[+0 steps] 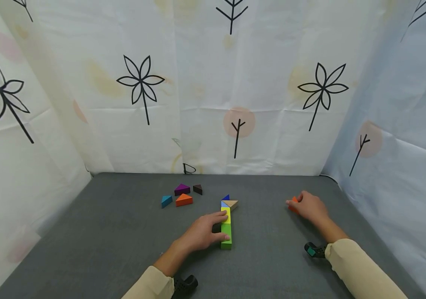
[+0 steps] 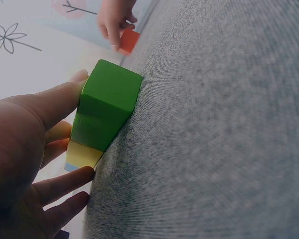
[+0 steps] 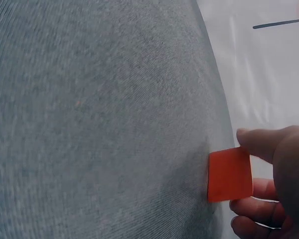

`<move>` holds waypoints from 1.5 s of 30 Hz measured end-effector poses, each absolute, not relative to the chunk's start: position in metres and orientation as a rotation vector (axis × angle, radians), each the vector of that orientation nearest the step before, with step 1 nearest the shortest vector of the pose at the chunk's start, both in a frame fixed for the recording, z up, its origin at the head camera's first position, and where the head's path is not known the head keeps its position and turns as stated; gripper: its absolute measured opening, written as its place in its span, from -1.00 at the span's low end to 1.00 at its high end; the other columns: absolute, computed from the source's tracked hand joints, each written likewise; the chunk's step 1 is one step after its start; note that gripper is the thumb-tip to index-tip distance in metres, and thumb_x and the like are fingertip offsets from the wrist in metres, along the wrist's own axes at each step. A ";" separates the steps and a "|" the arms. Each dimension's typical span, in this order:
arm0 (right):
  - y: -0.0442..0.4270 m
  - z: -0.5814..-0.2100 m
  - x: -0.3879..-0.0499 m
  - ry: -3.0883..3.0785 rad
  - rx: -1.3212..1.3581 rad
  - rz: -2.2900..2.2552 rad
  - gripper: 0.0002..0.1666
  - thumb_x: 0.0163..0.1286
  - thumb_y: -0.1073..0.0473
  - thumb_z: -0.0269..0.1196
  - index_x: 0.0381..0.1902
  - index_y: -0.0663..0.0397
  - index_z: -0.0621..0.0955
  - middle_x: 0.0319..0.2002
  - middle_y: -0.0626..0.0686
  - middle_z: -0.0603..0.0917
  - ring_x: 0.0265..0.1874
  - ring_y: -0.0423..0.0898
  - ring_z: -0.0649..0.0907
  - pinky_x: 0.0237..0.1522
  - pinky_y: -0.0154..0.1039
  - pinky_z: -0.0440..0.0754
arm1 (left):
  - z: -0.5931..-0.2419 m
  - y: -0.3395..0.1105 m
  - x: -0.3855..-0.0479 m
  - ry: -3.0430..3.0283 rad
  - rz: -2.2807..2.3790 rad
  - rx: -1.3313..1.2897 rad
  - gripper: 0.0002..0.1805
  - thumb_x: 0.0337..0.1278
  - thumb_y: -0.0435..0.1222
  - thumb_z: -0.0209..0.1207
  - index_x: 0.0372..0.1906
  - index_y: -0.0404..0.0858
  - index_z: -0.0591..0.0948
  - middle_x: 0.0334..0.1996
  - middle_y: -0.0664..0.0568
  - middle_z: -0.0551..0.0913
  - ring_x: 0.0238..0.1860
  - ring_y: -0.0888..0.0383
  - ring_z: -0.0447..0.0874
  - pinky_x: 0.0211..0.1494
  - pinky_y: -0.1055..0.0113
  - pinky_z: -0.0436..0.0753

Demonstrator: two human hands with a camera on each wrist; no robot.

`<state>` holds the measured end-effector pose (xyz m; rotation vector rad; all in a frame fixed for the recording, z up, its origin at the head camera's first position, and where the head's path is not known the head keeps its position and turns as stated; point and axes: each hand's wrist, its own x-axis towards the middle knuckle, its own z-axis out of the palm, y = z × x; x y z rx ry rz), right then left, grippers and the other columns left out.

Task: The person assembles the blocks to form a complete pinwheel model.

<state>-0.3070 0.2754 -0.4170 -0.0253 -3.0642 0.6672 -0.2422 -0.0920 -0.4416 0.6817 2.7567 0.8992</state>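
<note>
On cloth: left hand spread, touching green block, yellow block; right hand pinching red-orange block.

room: between green block and right hand; obstacle: left hand at block's left

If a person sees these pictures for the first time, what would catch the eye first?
Probably the bright green and yellow blocks, in line near the middle of the gray table, with the left hand touching them. Next, perhaps, the red-orange block pinched by the right hand, off to the right. Behind, black flower drawings stand out on the pale cloth.
</note>
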 end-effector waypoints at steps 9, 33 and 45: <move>0.270 -0.408 -0.310 -3.079 -0.026 0.634 -0.46 0.30 -0.11 0.31 -0.27 0.34 0.51 -0.40 0.15 0.58 -0.47 0.01 0.52 -0.44 -0.09 0.49 | -0.442 -0.093 -0.242 2.757 0.901 0.682 -0.26 0.11 0.12 0.28 0.39 -0.02 0.43 0.41 0.22 0.30 0.40 0.07 0.25 0.36 -0.02 0.29; 0.219 -0.379 -0.333 -3.058 0.065 0.584 -0.60 0.31 -0.07 0.33 -0.25 0.21 0.61 -0.42 0.07 0.62 -0.50 -0.02 0.55 -0.47 -0.12 0.50 | -0.441 -0.092 -0.241 2.761 0.899 0.686 -0.26 0.12 0.12 0.27 0.40 -0.03 0.42 0.42 0.21 0.29 0.41 0.07 0.23 0.37 -0.01 0.28; 0.183 -0.369 -0.350 -3.035 0.186 0.576 -0.61 0.34 -0.01 0.31 -0.12 0.22 0.61 -0.32 0.11 0.63 -0.48 -0.01 0.55 -0.46 -0.12 0.50 | -0.440 -0.092 -0.241 2.774 0.883 0.715 -0.27 0.13 0.12 0.27 0.39 -0.03 0.43 0.41 0.21 0.30 0.40 0.08 0.24 0.37 0.00 0.28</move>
